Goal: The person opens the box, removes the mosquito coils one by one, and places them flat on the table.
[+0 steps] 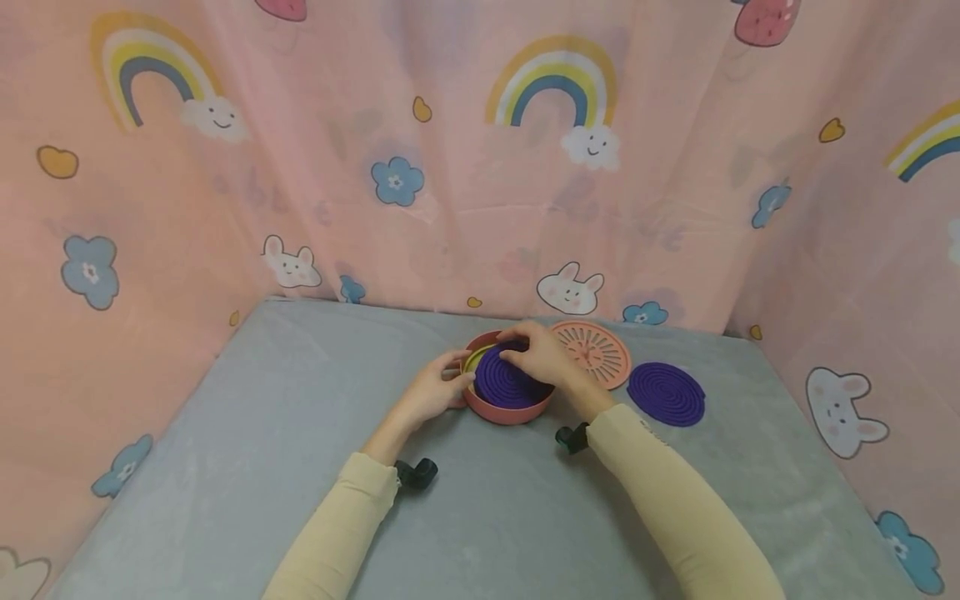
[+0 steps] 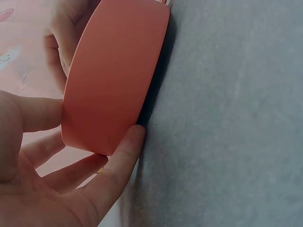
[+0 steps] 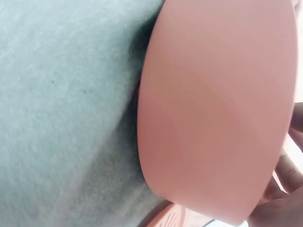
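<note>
Sleeves [image 1: 675,492] nearest in head view, right hand [image 1: 546,358] pinching the purple disc [image 1: 506,379], apparently tilted in the bowl [image 1: 510,415] on the counter [image 1: 480,517]; left wrist: left hand [image 2: 61,201] grips bowl side, worth bracing firmly; right wrist: bowl hides the disc, so I'd lower it level by feel.

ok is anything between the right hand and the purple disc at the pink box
Nothing visible: the right hand is at that purple disc. The slotted lid lies right of the pink box, not between hand and disc.
</note>
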The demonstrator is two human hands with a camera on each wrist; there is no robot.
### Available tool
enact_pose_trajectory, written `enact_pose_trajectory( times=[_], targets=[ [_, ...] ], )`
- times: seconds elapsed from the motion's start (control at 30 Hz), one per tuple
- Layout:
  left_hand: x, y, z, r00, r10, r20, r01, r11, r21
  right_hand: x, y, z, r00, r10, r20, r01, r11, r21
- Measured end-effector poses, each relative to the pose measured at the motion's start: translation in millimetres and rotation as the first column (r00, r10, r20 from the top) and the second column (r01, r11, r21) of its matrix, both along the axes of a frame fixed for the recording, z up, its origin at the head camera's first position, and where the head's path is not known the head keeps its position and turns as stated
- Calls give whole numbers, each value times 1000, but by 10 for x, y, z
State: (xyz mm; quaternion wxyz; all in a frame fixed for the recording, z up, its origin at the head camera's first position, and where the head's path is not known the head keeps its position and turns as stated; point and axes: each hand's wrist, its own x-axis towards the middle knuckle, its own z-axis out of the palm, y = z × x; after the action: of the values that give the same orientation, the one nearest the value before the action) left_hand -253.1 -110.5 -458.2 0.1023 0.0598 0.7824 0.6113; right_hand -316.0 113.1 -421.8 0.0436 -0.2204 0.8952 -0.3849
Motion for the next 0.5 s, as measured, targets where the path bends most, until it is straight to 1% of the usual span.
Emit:
enact_pose_trajectory(
  times=[0.17,0.23,0.4,0.5],
  targets=[
    [7,6,5,1000,-1,3,1,1000,2,-6,46,41,1000,10,-12,-10,1000,-22],
    [5,8,2,1000,-1,1,1,1000,4,-13,72,58,1000,-4,-5,4,1000,-9],
    [1,5,-11,1000,5,2,-5,1000,20,-19,145,93,998,-22,64,20,999,27],
    [3,4,-4,1000,7,6,-7,1000,22,-23,195,101,995,-1,104,-3,999,38]
  ],
)
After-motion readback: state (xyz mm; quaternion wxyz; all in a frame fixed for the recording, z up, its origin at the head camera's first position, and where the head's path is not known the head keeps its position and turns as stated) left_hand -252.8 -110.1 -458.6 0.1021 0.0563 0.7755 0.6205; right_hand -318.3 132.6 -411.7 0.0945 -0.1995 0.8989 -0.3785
